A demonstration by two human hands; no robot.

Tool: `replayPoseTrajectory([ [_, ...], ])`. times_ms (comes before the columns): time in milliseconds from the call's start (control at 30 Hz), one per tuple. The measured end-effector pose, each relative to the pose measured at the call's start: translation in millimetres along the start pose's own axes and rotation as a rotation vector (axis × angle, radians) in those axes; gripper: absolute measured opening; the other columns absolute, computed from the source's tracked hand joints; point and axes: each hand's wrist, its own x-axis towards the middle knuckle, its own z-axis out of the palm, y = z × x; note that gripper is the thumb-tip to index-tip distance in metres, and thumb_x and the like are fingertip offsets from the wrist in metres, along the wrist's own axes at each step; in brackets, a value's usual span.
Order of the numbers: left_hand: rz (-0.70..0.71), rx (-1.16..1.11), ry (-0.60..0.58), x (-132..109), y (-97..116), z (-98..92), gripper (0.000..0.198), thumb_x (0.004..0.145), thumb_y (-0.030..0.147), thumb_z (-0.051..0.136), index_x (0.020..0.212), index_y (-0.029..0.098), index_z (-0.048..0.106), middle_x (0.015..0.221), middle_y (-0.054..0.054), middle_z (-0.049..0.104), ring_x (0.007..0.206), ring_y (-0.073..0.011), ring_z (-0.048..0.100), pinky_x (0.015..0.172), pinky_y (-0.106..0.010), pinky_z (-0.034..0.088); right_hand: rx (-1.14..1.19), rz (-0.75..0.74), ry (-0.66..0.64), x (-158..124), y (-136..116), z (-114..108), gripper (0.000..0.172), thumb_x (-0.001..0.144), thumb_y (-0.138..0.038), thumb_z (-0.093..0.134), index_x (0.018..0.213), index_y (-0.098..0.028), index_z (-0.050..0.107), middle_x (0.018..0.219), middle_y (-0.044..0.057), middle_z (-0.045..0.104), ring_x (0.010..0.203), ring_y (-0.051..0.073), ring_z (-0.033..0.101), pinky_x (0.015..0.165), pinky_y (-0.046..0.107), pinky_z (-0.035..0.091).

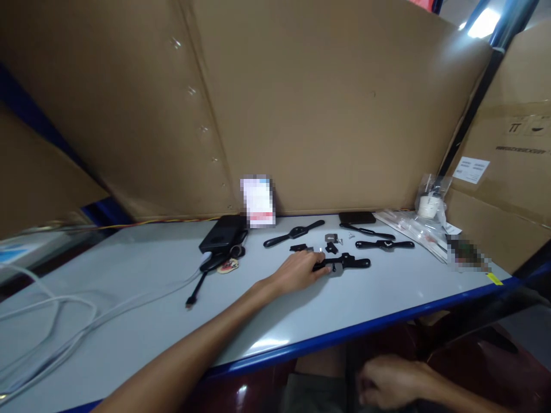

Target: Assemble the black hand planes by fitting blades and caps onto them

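Note:
My left hand [301, 269] reaches over the table, thumb and fingers closed around the left handle of a black spokeshave [357, 263]. A grey metal blade [336, 269] sits at the middle of that tool, close to my thumb. Just behind my fingers lie a small black clamp piece [331, 248], a loose flat blade [331, 237] and small screws [351, 236]. Another dark part [298, 248] is partly covered by the hand. Below the table's front edge, over my lap, my right hand [390, 380] is blurred, its fingers too smeared to read.
More spokeshaves lie behind, one at the left [297, 232] and others at the right [385, 245]. A black box with a cable adapter [221, 241] stands left. Plastic-wrapped strips [415, 235] and a bagged white cup [428, 205] sit right. Cardboard [301, 115] walls the back.

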Motion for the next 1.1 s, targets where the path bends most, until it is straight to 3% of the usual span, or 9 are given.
replayPoseTrajectory([
  [100, -0.008, -0.012, 0.0, 0.1, -0.6, 0.0, 0.032, 0.098, 0.046, 0.049, 0.087, 0.022, 0.066, 0.073, -0.006, 0.065, 0.071, -0.0245, 0.062, 0.061, -0.034, 0.031, 0.077, -0.357, -0.075, -32.2, -14.3, -24.7, 0.02, 0.087, -0.018, 0.068, 0.102, -0.023, 0.081, 0.086, 0.0, 0.079, 0.076, 0.016, 0.072, 0.068, 0.021, 0.048],
  [167, -0.011, -0.013, -0.003, -0.2, -1.1, -0.1, 0.032, 0.098, 0.046, 0.05, 0.086, 0.021, 0.066, 0.073, -0.006, 0.065, 0.071, -0.0238, 0.062, 0.061, -0.033, 0.031, 0.184, -0.422, 0.102, -40.8, -27.9, -59.4, 0.019, 0.095, -0.03, 0.065, 0.1, -0.02, 0.081, 0.085, 0.001, 0.078, 0.075, 0.015, 0.069, 0.069, 0.021, 0.048],
  [233, -0.005, -0.016, -0.005, -0.6, -1.1, -0.3, 0.033, 0.099, 0.047, 0.049, 0.087, 0.021, 0.065, 0.076, -0.006, 0.067, 0.072, -0.0232, 0.062, 0.062, -0.033, 0.032, 0.127, -0.346, 0.388, -29.6, -37.2, -99.6, 0.028, 0.099, -0.031, 0.059, 0.087, -0.017, 0.079, 0.076, 0.002, 0.074, 0.069, 0.014, 0.064, 0.067, 0.023, 0.045],
  [300, -0.001, -0.013, -0.01, -1.0, -0.3, -0.8, 0.034, 0.099, 0.047, 0.049, 0.088, 0.02, 0.065, 0.078, -0.006, 0.068, 0.073, -0.0231, 0.062, 0.063, -0.032, 0.033, -0.054, -0.173, 0.648, -0.9, -39.7, -136.1, 0.025, 0.099, -0.024, 0.056, 0.088, -0.015, 0.078, 0.077, 0.004, 0.074, 0.071, 0.016, 0.065, 0.067, 0.024, 0.043],
  [433, -0.011, 0.011, -0.026, -1.0, 2.0, -2.7, 0.034, 0.099, 0.046, 0.048, 0.084, 0.02, 0.064, 0.074, -0.004, 0.065, 0.071, -0.0216, 0.06, 0.063, -0.032, 0.031, -0.379, 0.085, 0.722, 68.9, -36.9, -179.2, 0.028, 0.101, -0.027, 0.053, 0.104, -0.014, 0.077, 0.103, 0.015, 0.078, 0.097, 0.025, 0.071, 0.078, 0.03, 0.045],
  [533, -0.021, -0.003, -0.033, -0.7, 2.9, -4.2, 0.036, 0.099, 0.047, 0.047, 0.081, 0.021, 0.064, 0.071, -0.003, 0.061, 0.067, -0.0198, 0.056, 0.061, -0.032, 0.028, -0.405, 0.095, 0.705, 99.5, -37.6, -187.5, 0.03, 0.098, -0.033, 0.061, 0.105, -0.009, 0.077, 0.107, 0.022, 0.076, 0.1, 0.032, 0.072, 0.077, 0.034, 0.045],
  [600, -0.045, -0.027, -0.042, -0.4, 2.5, -5.0, 0.037, 0.097, 0.049, 0.048, 0.079, 0.02, 0.064, 0.069, -0.002, 0.059, 0.064, -0.0188, 0.052, 0.061, -0.032, 0.027, -0.404, 0.081, 0.686, 107.5, -37.1, -188.2, 0.027, 0.096, -0.032, 0.063, 0.103, -0.01, 0.077, 0.107, 0.022, 0.076, 0.1, 0.031, 0.072, 0.075, 0.033, 0.045],
  [833, -0.104, -0.14, -0.076, 0.2, -2.2, -6.9, 0.039, 0.093, 0.051, 0.052, 0.071, 0.02, 0.061, 0.063, 0.001, 0.054, 0.06, -0.0154, 0.043, 0.059, -0.031, 0.025, -0.321, 0.071, 0.634, 112.2, -24.7, -191.5, 0.02, 0.096, -0.032, 0.066, 0.092, -0.016, 0.078, 0.093, 0.011, 0.078, 0.092, 0.023, 0.071, 0.066, 0.028, 0.039],
  [1100, -0.126, -0.165, -0.106, -0.6, -2.6, -8.7, 0.037, 0.093, 0.05, 0.052, 0.072, 0.019, 0.06, 0.064, 0.002, 0.051, 0.061, -0.0144, 0.04, 0.061, -0.032, 0.023, -0.191, -0.01, 0.731, 114.6, -19.9, -191.9, 0.016, 0.097, -0.027, 0.064, 0.091, -0.018, 0.076, 0.093, 0.008, 0.078, 0.089, 0.02, 0.069, 0.065, 0.027, 0.036],
])
